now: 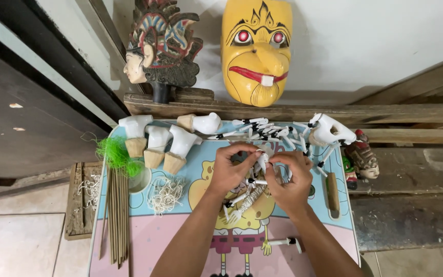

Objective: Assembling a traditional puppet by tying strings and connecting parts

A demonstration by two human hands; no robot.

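Note:
Both my hands meet over the middle of a small cartoon-printed table (144, 241). My left hand (230, 169) and my right hand (290, 179) pinch a small white puppet piece (262, 160) with thin white, black-tipped limbs and string hanging below it (244, 200). A heap of similar white, black-tipped sticks (262, 131) lies just beyond my fingers. One loose white stick (284, 241) rests near my right forearm.
White carved torsos on wooden bases (157, 146) stand at the back left. Thin wooden rods (116, 215), green fibre (115, 154) and a string tangle (166, 195) lie left. A wood-handled tool (332, 191) lies right. A yellow mask (256, 48) and carved head (160, 46) lean behind.

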